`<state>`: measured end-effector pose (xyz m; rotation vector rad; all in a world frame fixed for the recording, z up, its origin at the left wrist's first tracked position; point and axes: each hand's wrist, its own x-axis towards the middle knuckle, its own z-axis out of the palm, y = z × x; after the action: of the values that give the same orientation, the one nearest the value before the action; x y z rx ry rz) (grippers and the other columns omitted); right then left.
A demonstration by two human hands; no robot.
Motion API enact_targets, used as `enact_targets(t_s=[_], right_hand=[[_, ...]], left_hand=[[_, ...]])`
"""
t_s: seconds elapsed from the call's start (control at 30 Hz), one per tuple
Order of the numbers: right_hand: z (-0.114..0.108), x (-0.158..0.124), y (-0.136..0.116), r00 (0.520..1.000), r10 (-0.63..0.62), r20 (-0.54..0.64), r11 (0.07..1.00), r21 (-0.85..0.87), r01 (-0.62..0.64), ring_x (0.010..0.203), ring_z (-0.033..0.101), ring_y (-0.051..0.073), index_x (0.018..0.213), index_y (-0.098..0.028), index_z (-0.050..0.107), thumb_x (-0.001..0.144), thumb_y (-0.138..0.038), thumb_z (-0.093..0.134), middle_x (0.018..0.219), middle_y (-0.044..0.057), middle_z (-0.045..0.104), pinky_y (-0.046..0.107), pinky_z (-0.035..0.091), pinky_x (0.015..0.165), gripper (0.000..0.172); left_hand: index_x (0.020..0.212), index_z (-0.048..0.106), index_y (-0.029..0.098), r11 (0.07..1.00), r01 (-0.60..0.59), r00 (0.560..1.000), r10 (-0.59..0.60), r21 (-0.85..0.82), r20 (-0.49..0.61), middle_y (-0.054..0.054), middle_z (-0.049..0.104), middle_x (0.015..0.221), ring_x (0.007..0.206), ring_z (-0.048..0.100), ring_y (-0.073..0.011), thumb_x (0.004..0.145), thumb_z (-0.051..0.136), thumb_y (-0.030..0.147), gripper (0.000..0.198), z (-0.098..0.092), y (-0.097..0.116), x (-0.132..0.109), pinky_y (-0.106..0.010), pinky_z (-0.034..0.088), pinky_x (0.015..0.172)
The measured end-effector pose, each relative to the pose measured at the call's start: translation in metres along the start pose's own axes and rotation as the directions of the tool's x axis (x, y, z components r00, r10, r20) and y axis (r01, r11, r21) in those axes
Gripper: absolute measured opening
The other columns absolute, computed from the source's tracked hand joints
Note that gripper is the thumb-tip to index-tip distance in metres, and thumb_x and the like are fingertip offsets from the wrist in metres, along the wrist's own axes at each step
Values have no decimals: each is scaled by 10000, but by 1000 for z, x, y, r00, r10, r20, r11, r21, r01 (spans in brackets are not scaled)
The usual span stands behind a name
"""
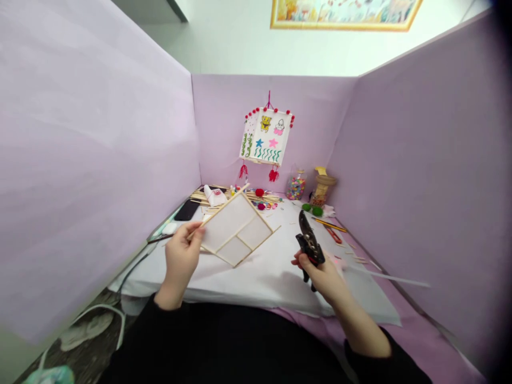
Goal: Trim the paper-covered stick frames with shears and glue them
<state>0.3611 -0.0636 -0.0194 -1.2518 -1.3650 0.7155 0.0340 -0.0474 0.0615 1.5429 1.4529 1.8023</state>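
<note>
My left hand [183, 256] pinches the left corner of a wooden stick frame [237, 228], which is raised and tilted above the white-covered table. Thin sticks divide the frame into several panels, and some stick ends jut past its corners. To the right, my right hand [320, 272] is wrapped round the black handles of pruning shears [310, 242], their dark blade pointing up and away from me. The shears and the frame are apart. Behind them hangs a white paper lantern [266, 136] with drawings, red pompoms and red tassels.
At the back lie loose sticks [198, 195], a black phone [187, 209] and a jar of coloured balls [296, 185]. Green pompoms [317, 212], a pencil [330, 224] and a red cutter [333, 235] are on the right. Pale purple panels [420, 133] enclose the table.
</note>
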Motion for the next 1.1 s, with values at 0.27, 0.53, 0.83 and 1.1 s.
enact_targets(t_s=[0.27,0.53,0.83,1.1], right_hand=[[21,-14,9,994,23,-109,993,-109,-35,868,594,327,960,-165,621,746,-659,590,888,88,630,377,480,777,539],[17,-17,18,986,85,-140,960,-255,-119,818,597,355,912,-182,562,664,-670,558,833,111,612,404,481,726,547],[15,-22,9,971,88,-221,982,-145,-122,719,622,341,716,-160,651,715,-657,642,697,103,610,402,528,684,497],[7,-17,9,980,101,-171,953,298,-46,985,606,332,883,-145,724,763,-515,765,1005,114,644,379,579,751,391]], left_hand=[[1372,382,171,989,-83,964,111,-122,241,-116,679,1070,841,641,-189,924,504,342,494,47,-6,-14,-283,465,739],[930,579,191,997,-28,872,-9,69,490,-53,661,831,786,610,-191,886,484,247,119,61,-55,-54,-293,430,721],[653,479,206,992,99,876,-127,84,466,39,488,575,579,458,-130,795,582,346,224,66,-67,-50,-255,325,573],[763,598,165,904,401,844,-300,-150,444,13,602,607,573,558,-130,668,727,486,359,52,-46,-34,-248,451,592]])
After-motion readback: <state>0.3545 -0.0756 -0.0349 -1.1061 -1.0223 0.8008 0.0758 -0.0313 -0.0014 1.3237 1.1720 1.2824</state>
